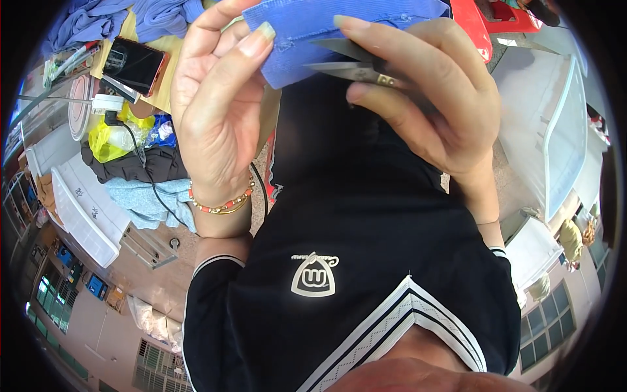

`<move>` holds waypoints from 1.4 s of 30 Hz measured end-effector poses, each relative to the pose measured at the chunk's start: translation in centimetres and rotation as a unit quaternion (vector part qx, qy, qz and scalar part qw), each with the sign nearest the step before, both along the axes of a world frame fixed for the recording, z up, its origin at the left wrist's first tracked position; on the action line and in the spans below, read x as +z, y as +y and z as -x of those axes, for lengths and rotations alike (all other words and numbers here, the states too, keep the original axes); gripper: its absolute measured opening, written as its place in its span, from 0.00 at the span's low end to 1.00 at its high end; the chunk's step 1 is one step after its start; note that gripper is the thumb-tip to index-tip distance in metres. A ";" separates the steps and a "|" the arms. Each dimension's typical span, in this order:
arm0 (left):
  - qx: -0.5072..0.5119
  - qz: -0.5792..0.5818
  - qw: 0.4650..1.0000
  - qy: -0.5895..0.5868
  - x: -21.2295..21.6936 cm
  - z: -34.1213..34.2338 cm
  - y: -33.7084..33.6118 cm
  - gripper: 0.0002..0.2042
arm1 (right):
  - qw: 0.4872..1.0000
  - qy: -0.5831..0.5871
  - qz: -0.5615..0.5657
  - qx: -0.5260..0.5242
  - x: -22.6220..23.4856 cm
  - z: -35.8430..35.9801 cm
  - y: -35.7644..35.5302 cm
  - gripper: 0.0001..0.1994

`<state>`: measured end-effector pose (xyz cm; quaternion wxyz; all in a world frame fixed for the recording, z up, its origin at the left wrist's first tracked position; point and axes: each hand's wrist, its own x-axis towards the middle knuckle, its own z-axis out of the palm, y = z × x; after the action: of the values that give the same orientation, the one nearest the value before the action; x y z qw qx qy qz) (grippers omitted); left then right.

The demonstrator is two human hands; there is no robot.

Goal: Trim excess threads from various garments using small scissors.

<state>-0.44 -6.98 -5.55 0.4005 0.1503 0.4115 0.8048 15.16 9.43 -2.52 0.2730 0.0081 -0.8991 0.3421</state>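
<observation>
My left hand [219, 98] pinches the left end of a blue knitted fabric piece [353, 16] between thumb and fingers, near the top of the view. A seam with loose thread ends runs along the cloth. In my right hand [437, 91] is a small pair of thread snips [349, 68], its two pointed blades apart and directed left at the fabric's lower edge. The right thumb and index finger press on the snips from either side. Whether the blades touch the cloth I cannot tell. Some right fingers also lie near the fabric's right part.
Blue knitwear [160, 16] lies on the table at the upper left, with a dark-screened phone [134, 64] beside it. A white plug adapter [108, 103] with a black cable, a yellow plastic bag [108, 140] and light-blue cloth [147, 196] sit lower. A translucent bin [542, 130] stands right.
</observation>
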 end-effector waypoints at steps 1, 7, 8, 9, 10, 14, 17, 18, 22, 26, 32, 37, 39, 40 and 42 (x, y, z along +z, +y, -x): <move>-0.006 -0.006 1.000 -0.006 0.1 -0.1 0.0 0.22 | 1.000 -0.001 0.000 0.001 -0.1 0.1 0.0 0.26; -0.018 -0.036 0.998 -0.051 0.4 -0.6 0.0 0.20 | 0.999 0.024 -0.036 -0.005 -0.2 0.5 -0.4 0.27; -0.020 -0.040 0.997 -0.062 0.4 -0.6 0.0 0.20 | 0.999 0.024 -0.032 -0.009 -0.2 0.5 -0.5 0.27; -0.019 -0.040 0.997 -0.062 0.4 -0.7 0.0 0.20 | 0.999 0.023 -0.029 -0.014 -0.2 0.5 -0.6 0.27; -0.020 -0.041 0.996 -0.070 0.5 -0.7 0.1 0.20 | 0.999 0.023 -0.029 -0.014 -0.2 0.5 -0.5 0.27; -0.021 -0.038 0.997 -0.065 0.4 -0.7 0.0 0.20 | 0.999 0.021 -0.029 -0.021 0.0 0.6 -0.8 0.27; -0.020 0.005 0.999 -0.041 0.3 -0.4 -0.1 0.20 | 0.999 0.011 -0.026 -0.033 0.3 0.5 -0.9 0.26; -0.020 0.005 0.999 -0.041 0.3 -0.4 -0.1 0.20 | 0.999 0.010 -0.028 -0.040 0.4 0.5 -0.9 0.26; -0.028 -0.006 0.999 -0.019 0.1 -0.1 -0.2 0.20 | 0.987 -0.155 -0.036 -0.028 4.4 0.3 -0.4 0.25; -0.031 -0.009 0.999 -0.021 0.3 -0.2 -0.2 0.20 | 0.978 -0.204 -0.021 -0.039 4.4 0.5 -0.1 0.25; -0.039 0.003 0.999 -0.012 0.3 -0.3 -0.1 0.20 | 0.996 0.020 -0.079 -0.041 0.5 0.7 -0.8 0.26; -0.029 0.001 0.999 -0.018 0.2 -0.4 -0.1 0.20 | 0.995 0.014 -0.083 -0.044 0.7 0.7 -1.0 0.27; -0.030 0.001 0.999 -0.019 0.3 -0.4 -0.1 0.20 | 0.995 0.024 -0.084 -0.041 0.6 0.8 -1.0 0.27; -0.020 0.007 1.000 -0.021 0.4 -0.5 -0.1 0.20 | 0.995 0.024 -0.084 -0.043 0.5 0.8 -1.0 0.27; -0.012 0.013 1.000 -0.023 0.3 -0.6 0.0 0.19 | 0.993 0.030 -0.102 -0.042 0.4 0.8 -0.9 0.27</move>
<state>0.16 -6.98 -5.24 0.4210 0.1315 0.4110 0.7979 14.33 8.53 -2.11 0.3121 0.0082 -0.9202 0.2361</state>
